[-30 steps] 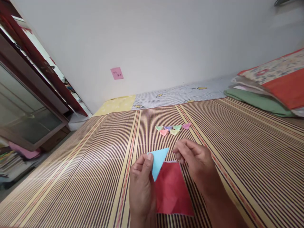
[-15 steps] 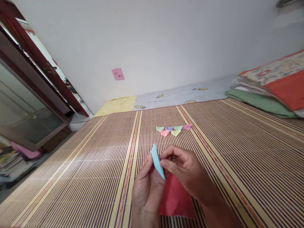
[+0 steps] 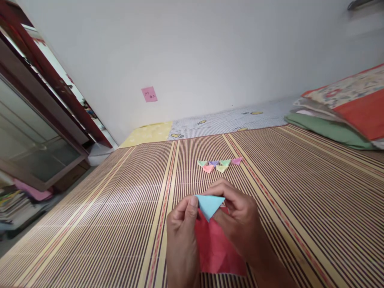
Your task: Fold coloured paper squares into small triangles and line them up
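Note:
A light blue folded paper triangle (image 3: pixel 209 205) is held up between both hands, its point facing down. My left hand (image 3: pixel 183 232) pinches its left corner between thumb and fingers. My right hand (image 3: pixel 240 216) grips the right side, with the thumb at the lower edge and the fingers partly hidden behind the paper. Beneath the hands lies a red sheet (image 3: pixel 220 248) on the striped mat. Farther off, several small folded paper triangles in green, purple, pink and yellow sit in two rows, among them a yellow triangle (image 3: pixel 222 169) and a pink triangle (image 3: pixel 208 169).
The striped mat (image 3: pixel 120 200) covers the bed up to a patterned sheet (image 3: pixel 210 122) along the wall. Folded bedding (image 3: pixel 330 128) and an orange floral pillow (image 3: pixel 360 108) are piled at the right. A pink note (image 3: pixel 149 94) is stuck on the wall.
The blue paper has turned from a narrow, upright edge to its broad triangular face. My left hand has shifted to its left corner, and my right hand now grips its right side.

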### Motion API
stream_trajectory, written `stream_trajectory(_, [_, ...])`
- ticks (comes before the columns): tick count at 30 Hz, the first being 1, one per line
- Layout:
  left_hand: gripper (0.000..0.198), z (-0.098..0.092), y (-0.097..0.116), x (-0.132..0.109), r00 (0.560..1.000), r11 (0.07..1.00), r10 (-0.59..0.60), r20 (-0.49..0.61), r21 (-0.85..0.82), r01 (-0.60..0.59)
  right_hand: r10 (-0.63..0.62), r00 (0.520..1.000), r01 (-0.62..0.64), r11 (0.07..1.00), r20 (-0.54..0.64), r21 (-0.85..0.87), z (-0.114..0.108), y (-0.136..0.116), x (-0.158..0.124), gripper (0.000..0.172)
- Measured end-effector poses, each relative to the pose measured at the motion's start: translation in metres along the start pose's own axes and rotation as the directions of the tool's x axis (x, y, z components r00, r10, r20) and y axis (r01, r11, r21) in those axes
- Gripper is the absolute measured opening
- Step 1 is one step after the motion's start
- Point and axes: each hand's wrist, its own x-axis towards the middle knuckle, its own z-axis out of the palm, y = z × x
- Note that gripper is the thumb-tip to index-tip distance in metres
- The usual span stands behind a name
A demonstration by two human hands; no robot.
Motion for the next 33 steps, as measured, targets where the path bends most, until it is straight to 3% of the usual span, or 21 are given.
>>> stream_trajectory(4, [0.023, -0.001, 0.005, -0.003, 0.999, 0.994, 0.034, 0.019, 0.104, -0.036, -0.075, 0.997, 0.074, 0.990, 0.000, -0.117, 0.005, 0.002, -0.004, 0.017])
stream_trajectory(9, [0.025, 0.003, 0.004, -0.005, 0.997, 0.998, -0.055, 0.060, 0.011, 0.055, -0.264, 0.964, 0.246, 0.917, -0.017, -0.314, 0.011, 0.008, -0.006, 0.014])
stream_trajectory(13, [0.023, 0.005, 0.002, -0.006, 0.996, 0.994, -0.071, 0.054, -0.081, 0.075, -0.364, 0.930, 0.296, 0.826, -0.053, -0.480, 0.014, 0.012, -0.007, 0.013])
stream_trajectory(17, [0.022, 0.005, 0.003, -0.008, 0.988, 0.979, -0.119, 0.099, -0.153, 0.134, -0.417, 0.907, 0.326, 0.787, -0.061, -0.524, 0.014, 0.014, -0.008, 0.016])
stream_trajectory(25, [0.023, 0.007, 0.006, 0.002, 0.973, 0.898, -0.209, 0.095, -0.376, 0.230, -0.390, 0.918, 0.358, 0.749, 0.065, -0.558, 0.011, 0.018, -0.005, 0.018])
stream_trajectory(29, [0.022, 0.006, 0.004, 0.008, 0.971, 0.875, -0.222, 0.087, -0.422, 0.237, -0.280, 0.951, 0.309, 0.822, 0.133, -0.477, 0.004, 0.018, -0.002, 0.033])
stream_trajectory(33, [0.022, 0.005, 0.001, 0.009, 0.981, 0.882, -0.195, 0.012, -0.435, 0.181, -0.169, 0.956, 0.246, 0.908, 0.240, -0.341, -0.004, 0.018, 0.001, 0.044])
